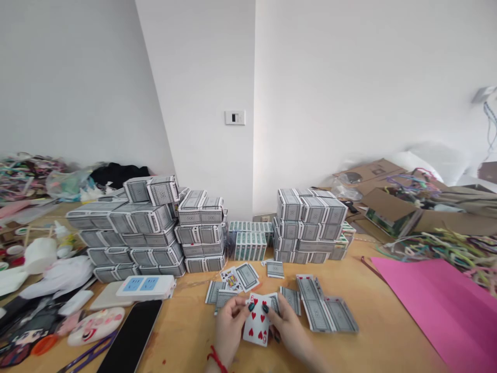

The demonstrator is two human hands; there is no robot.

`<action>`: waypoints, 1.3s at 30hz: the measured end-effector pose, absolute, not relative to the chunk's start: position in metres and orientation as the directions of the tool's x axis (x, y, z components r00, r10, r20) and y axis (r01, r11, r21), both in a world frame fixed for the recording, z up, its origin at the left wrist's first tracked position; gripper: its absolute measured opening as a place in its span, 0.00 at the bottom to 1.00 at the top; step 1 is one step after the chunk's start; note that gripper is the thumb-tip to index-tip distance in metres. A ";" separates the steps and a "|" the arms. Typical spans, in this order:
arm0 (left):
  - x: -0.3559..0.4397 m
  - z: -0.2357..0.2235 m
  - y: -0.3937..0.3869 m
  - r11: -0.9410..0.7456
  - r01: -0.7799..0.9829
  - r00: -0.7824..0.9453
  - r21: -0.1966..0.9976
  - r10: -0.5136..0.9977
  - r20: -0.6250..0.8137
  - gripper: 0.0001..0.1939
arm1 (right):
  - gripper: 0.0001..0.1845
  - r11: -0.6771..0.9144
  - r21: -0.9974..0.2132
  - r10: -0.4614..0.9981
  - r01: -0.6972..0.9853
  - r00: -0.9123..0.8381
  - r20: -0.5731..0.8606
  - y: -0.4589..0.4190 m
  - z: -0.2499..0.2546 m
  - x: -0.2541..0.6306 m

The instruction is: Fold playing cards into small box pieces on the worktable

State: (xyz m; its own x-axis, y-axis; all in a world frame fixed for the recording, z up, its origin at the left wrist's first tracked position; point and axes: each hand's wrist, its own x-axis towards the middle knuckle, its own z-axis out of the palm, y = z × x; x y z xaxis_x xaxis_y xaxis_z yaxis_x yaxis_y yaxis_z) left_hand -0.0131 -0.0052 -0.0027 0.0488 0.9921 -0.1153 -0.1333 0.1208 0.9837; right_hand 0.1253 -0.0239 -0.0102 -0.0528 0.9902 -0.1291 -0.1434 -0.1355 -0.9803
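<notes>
Between both hands, above the wooden table, is a six of hearts playing card [256, 325], face toward me. My left hand [231, 324] pinches its upper left with the thumb on the face. At the upper right, my right hand [286, 326] also has its thumb on the card; part of another card shows behind it. Just beyond lie loose cards, including a king [232, 278] face up and a card back [247, 276]. To the right sits an L-shaped piece made of folded cards [316, 305].
Stacked blocks built from cards stand at the left [142, 220] and right [310, 223], with card decks [250, 246] between them. A phone [131, 336], scissors [91, 355] and a power strip [146, 286] lie left. Pink paper [438, 316] and a cardboard box [407, 210] are right.
</notes>
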 end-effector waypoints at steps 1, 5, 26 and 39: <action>-0.013 -0.003 -0.005 0.108 -0.127 0.037 0.986 0.994 -0.104 0.14 | 0.24 -0.141 -0.979 0.989 -0.148 -0.060 -0.134 -0.024 -0.009 0.125; -0.010 -0.003 -0.008 0.076 -0.107 0.046 0.991 0.996 -0.072 0.13 | 0.22 -0.130 -0.974 0.991 -0.185 -0.052 -0.122 -0.023 -0.006 0.125; -0.013 0.004 -0.009 0.089 -0.169 0.168 0.982 0.984 -0.061 0.18 | 0.22 0.006 -1.000 1.000 0.014 0.031 0.006 -0.018 -0.010 0.137; -0.017 -0.009 0.000 0.115 -0.224 -0.016 0.968 0.992 -0.121 0.14 | 0.21 -0.001 -1.000 1.000 0.027 -0.004 -0.001 -0.018 -0.008 0.134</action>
State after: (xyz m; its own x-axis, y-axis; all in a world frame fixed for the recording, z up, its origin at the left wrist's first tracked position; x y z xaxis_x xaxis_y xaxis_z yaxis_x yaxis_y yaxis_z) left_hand -0.0166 -0.0001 -0.0086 -0.0157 0.9925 -0.1214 -0.2241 0.1148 0.9678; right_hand 0.1336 -0.0185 -0.0079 -0.0041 1.0000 -0.0011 0.0275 -0.0010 -0.9996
